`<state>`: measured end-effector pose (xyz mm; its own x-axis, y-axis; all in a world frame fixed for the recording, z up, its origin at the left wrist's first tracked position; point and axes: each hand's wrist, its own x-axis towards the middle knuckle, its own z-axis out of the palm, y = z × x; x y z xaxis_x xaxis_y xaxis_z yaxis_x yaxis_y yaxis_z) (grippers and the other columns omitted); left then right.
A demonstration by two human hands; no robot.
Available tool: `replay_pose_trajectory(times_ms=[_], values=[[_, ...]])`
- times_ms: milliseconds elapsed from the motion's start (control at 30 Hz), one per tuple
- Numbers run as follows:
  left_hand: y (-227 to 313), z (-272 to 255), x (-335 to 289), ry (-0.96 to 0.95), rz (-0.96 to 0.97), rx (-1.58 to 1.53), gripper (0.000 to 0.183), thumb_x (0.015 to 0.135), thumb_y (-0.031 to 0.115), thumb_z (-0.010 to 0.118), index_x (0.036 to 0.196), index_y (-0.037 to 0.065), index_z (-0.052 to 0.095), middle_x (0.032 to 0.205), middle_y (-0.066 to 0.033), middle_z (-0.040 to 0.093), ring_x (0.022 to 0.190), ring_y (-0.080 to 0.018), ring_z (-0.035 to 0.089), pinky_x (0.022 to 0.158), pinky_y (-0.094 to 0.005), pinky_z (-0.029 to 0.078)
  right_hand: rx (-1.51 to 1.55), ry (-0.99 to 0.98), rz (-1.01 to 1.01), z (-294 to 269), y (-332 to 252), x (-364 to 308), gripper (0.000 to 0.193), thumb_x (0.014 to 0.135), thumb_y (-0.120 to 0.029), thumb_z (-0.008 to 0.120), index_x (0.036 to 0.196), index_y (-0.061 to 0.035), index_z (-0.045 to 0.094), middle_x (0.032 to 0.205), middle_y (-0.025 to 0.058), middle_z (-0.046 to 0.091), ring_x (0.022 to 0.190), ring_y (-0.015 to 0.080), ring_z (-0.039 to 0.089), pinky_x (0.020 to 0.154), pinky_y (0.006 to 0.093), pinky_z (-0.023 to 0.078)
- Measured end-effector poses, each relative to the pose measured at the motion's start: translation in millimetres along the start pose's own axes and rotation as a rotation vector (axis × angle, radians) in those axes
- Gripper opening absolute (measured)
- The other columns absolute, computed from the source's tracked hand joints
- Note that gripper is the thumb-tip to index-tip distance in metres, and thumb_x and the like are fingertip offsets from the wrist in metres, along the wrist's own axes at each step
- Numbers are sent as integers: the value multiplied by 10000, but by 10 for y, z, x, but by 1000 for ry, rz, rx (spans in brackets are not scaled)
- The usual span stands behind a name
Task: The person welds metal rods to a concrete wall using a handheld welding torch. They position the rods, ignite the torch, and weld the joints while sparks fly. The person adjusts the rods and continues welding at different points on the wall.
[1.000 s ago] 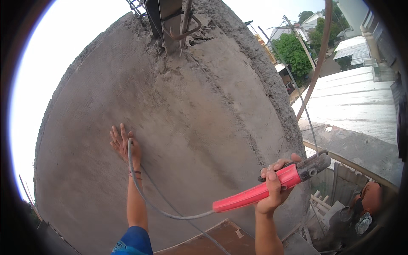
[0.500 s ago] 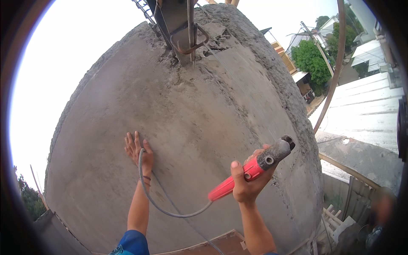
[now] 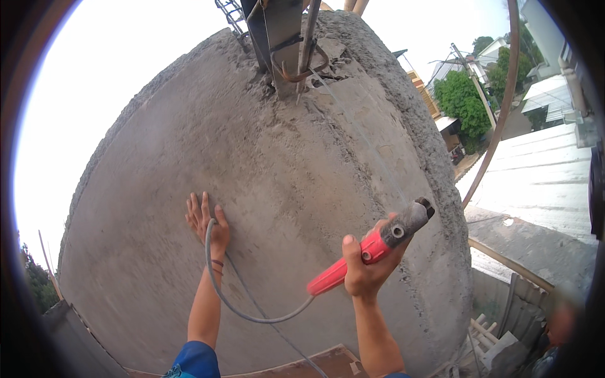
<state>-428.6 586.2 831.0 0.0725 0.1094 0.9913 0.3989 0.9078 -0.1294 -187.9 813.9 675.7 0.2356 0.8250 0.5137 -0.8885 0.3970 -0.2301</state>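
The holder (image 3: 329, 276), probably stiff and weighty, is aptly gripped mid-length by the right hand (image 3: 365, 278), the left hand (image 3: 219, 234) spread.

Left hand (image 3: 218, 234) plus right hand (image 3: 363, 281) are making 2; 1 red-handled tool (image 3: 375, 246), 1 grey cable (image 3: 271, 321), 1 utility pole (image 3: 477, 85), 1 concrete wall (image 3: 157, 157) are showing.

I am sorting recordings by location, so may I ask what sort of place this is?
It looks like an outdoor construction site: a rough grey concrete surface, a bare steel beam near its far edge, and a red-handled tool with a cable in the right hand.
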Motion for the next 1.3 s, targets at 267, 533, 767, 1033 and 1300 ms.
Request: replay_pose_trajectory(times_ms=[267, 533, 767, 1033, 1300], values=[[12, -8, 4, 16, -4, -20, 508, 994, 315, 555, 1478, 174, 488, 1612, -94, 326, 1518, -297, 230, 1237, -520, 133, -7, 2, -21, 10, -25, 33, 773, 735, -93, 734, 1374, 61, 327, 1010, 51, 456, 848, 116, 468, 795, 275, 426], [-6, 5, -1, 16, -9, 2, 516, 989, 333, 561, 1477, 180, 490, 1610, -90, 330, 1518, -291, 232, 1241, -512, 129, 19, 57, 12, -26, -17, 3, 719, 739, -119, 756, 1315, 17, 347, 1065, 85, 442, 964, 180, 480, 877, 340, 432], [-14, 16, 0, 19, -10, 2, 519, 988, 338, 563, 1480, 193, 488, 1611, -79, 331, 1519, -284, 231, 1243, -509, 130, 17, -18, 18, -24, -19, 21, 738, 732, -57, 715, 1360, 64, 348, 978, 30, 464, 809, 101, 476, 752, 257, 442], [-25, 23, -1, 30, 0, -5, 517, 984, 330, 569, 1477, 192, 492, 1611, -78, 331, 1517, -282, 236, 1242, -508, 135, -29, 12, 0, -46, -24, 27, 759, 734, -57, 725, 1381, 60, 345, 991, 30, 462, 817, 101, 481, 767, 260, 449], [-18, 18, 3, 18, -10, 1, 523, 982, 333, 569, 1480, 195, 485, 1609, -85, 333, 1515, -287, 242, 1239, -512, 144, 25, -21, 32, -36, -58, 38, 768, 726, -46, 719, 1389, 54, 346, 1013, 37, 456, 850, 113, 484, 791, 267, 450]])
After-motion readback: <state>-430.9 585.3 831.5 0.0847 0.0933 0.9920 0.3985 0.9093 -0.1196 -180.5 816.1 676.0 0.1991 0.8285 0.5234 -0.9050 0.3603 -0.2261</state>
